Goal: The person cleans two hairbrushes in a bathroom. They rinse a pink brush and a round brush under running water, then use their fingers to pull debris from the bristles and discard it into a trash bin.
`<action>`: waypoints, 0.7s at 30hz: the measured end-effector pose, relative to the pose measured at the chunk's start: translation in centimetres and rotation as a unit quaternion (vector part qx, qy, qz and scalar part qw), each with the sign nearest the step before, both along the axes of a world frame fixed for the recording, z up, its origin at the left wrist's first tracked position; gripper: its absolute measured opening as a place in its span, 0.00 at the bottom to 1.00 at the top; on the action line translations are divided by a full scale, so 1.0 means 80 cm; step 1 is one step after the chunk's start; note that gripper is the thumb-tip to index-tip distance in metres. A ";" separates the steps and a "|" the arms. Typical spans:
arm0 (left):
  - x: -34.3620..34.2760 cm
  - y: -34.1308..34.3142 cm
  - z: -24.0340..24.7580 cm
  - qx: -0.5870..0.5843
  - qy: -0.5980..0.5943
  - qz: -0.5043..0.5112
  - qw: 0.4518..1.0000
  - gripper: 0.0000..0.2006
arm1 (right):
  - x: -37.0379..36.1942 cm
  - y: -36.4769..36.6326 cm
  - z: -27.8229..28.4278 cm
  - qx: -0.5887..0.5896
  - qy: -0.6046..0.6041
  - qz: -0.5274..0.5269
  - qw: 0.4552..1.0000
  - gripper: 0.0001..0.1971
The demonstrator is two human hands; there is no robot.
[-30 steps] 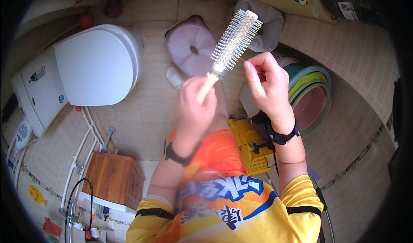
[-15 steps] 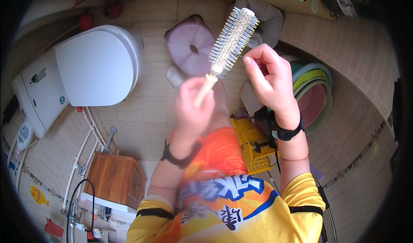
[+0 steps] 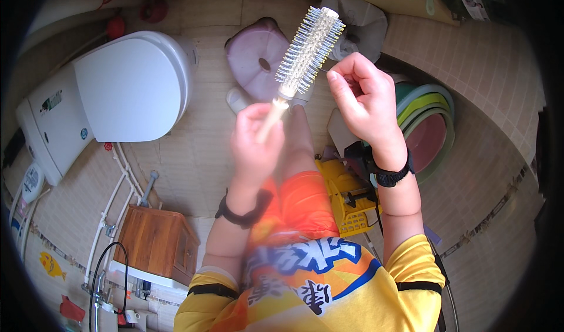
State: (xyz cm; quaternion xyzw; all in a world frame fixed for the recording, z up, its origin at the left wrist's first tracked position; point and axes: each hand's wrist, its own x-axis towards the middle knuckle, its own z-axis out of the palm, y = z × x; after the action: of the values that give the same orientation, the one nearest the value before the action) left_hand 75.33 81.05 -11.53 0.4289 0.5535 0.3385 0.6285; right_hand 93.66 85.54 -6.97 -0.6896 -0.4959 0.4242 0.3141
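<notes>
My left hand is wrapped round the pale handle of a round hairbrush. The brush points up and away to the right, its barrel ringed with thin bristles tipped in yellow. Just right of the bristles, apart from them, my right hand is closed in a pinch, thumb against forefinger. Whatever it pinches is too fine to make out. A black band circles each wrist.
A white toilet with its lid down stands at left, above a brown wooden cabinet. Ahead are a pinkish stool and a grey one. Nested basins and a yellow plastic item lie to the right.
My left hand and the hairbrush have shifted slightly left, so the gap between the bristles and my right fingers is wider. My right hand has moved a little up and left, still pinched.
</notes>
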 end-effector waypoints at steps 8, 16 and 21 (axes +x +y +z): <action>-0.003 0.010 0.010 0.002 -0.015 0.019 1.000 0.13 | -0.009 -0.004 -0.008 0.022 0.079 -0.046 0.996 0.05; -0.015 0.017 0.018 -0.053 -0.024 -0.010 0.998 0.13 | -0.012 -0.002 -0.009 0.007 0.117 -0.053 0.992 0.05; -0.016 0.017 0.017 -0.035 -0.013 -0.010 0.999 0.13 | -0.013 0.007 0.001 -0.003 0.056 -0.010 0.998 0.05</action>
State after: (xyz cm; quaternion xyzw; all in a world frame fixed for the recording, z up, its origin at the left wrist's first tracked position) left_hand 74.06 82.45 -10.15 0.4077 0.5524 0.3177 0.6540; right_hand 92.64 86.14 -6.86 -0.6708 -0.4694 0.4600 0.3436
